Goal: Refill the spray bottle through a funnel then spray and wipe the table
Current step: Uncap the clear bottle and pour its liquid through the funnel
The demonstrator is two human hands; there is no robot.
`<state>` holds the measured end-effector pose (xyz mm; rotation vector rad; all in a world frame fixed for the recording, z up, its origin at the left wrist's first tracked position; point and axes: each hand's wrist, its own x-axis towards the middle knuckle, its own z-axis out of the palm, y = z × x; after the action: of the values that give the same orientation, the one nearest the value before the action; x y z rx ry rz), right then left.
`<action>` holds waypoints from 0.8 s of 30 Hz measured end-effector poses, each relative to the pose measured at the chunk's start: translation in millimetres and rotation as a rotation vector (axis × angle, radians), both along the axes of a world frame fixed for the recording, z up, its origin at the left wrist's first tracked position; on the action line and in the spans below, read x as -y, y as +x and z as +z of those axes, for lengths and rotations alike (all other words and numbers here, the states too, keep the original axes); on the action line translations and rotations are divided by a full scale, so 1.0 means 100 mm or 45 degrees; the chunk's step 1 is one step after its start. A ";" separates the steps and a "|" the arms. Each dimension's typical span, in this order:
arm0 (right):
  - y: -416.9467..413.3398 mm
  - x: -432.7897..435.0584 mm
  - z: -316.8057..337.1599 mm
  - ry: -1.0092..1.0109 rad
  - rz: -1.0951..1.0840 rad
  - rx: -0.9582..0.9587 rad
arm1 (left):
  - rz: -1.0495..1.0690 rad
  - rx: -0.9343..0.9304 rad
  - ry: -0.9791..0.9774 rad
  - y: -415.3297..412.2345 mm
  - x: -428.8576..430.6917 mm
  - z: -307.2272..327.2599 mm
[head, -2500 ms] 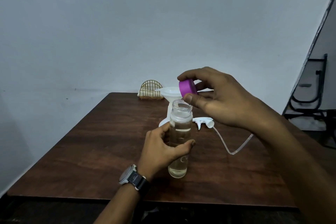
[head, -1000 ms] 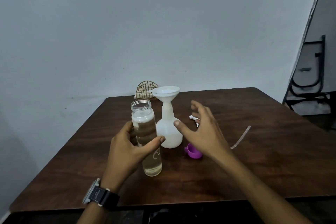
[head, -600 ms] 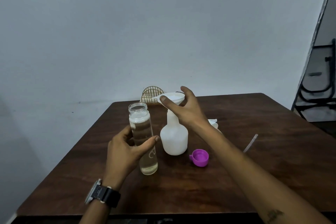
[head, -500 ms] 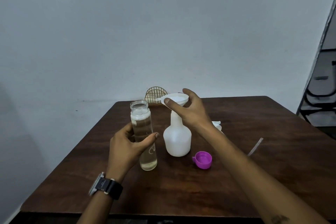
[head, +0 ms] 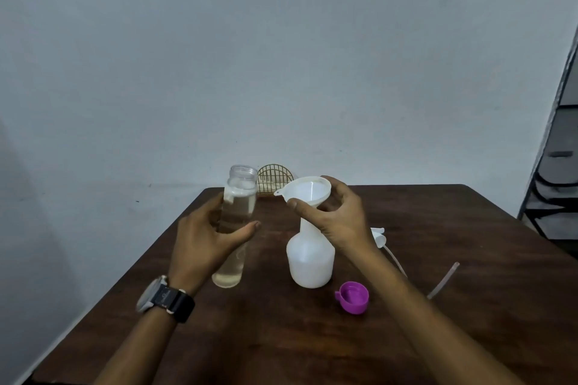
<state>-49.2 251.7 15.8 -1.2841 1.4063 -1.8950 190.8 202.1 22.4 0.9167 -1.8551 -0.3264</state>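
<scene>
Head view. A clear bottle (head: 233,228) is recorded uncapped and filled with clear liquid almost to the shoulder. It is held by the left hand (head: 200,247), thumb across the front and fingers curled round the back, clamped on the glass. The bottle leans with its mouth toward the right; whether its base touches the table (head: 281,341) cannot be told.

The spray bottle (head: 309,262) is noted upright near the middle of the table, just right of the clear bottle and apart from it. Its body is translucent white with a narrow neck and a wide round base; its contents cannot be made out. A white funnel (head: 308,192) is seated in the neck, and its cone is gripped below the rim by the right hand (head: 339,223), thumb in front, fingers behind.

A purple cap (head: 353,296) lies open side up just right of the spray bottle's base. The white spray head (head: 379,236) is partly hidden behind the right wrist, its clear tube (head: 442,280) trailing rightward. A gold wire holder (head: 275,176) stands at the far edge.
</scene>
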 end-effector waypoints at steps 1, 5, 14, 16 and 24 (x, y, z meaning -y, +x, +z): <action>0.00 0.00 -0.01 -0.014 0.000 0.005 | 0.016 0.035 -0.028 0.00 0.01 0.08; 0.01 -0.01 -0.02 -0.040 0.022 0.019 | 0.092 0.190 -0.084 -0.02 0.04 0.36; 0.02 -0.02 0.01 -0.063 0.046 0.034 | 0.256 0.561 -0.239 -0.16 0.04 0.70; 0.02 0.00 0.01 -0.073 0.055 0.035 | 0.289 0.605 -0.246 -0.17 0.05 0.72; 0.02 0.02 0.00 -0.134 0.098 0.041 | 0.297 0.714 -0.255 -0.25 0.05 0.77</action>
<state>-47.1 250.0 16.3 -1.3308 1.2373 -1.9517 165.3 197.6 98.9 1.1472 -2.2009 0.2874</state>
